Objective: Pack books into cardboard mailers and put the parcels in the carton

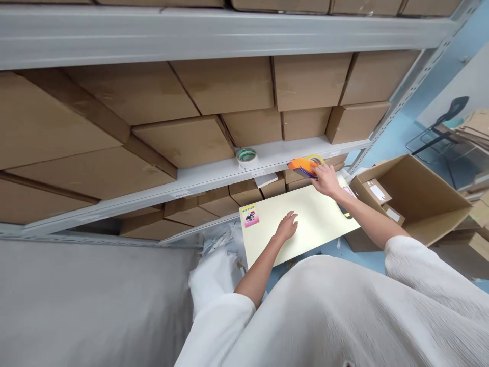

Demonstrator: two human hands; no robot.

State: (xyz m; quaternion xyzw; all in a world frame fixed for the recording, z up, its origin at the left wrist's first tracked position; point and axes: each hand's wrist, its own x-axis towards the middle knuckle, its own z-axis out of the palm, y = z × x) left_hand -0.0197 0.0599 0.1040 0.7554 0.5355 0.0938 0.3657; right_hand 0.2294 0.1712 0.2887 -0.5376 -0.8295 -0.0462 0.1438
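Observation:
My right hand [327, 179] grips an orange tape dispenser [300, 165] close to the shelf edge, with a yellow-rimmed tape roll [316, 159] showing behind it. Over the pale yellow tabletop [263, 242], my left hand [287, 226] is held with its fingers apart and nothing in it; whether it touches the surface I cannot tell. A small colourful printed card or booklet [251, 216] lies at the table's far left corner. Partly hidden by my right forearm, a dark object with a yellow part [347, 213] rests at the right end.
Brown cartons [237, 84] fill the grey metal shelving [214, 168] ahead. A tape roll with a green core [247, 157] sits on the shelf. At right stands a large open carton [428, 199] holding small labelled boxes [378, 191]. White plastic wrapping [214, 278] hangs left of the table.

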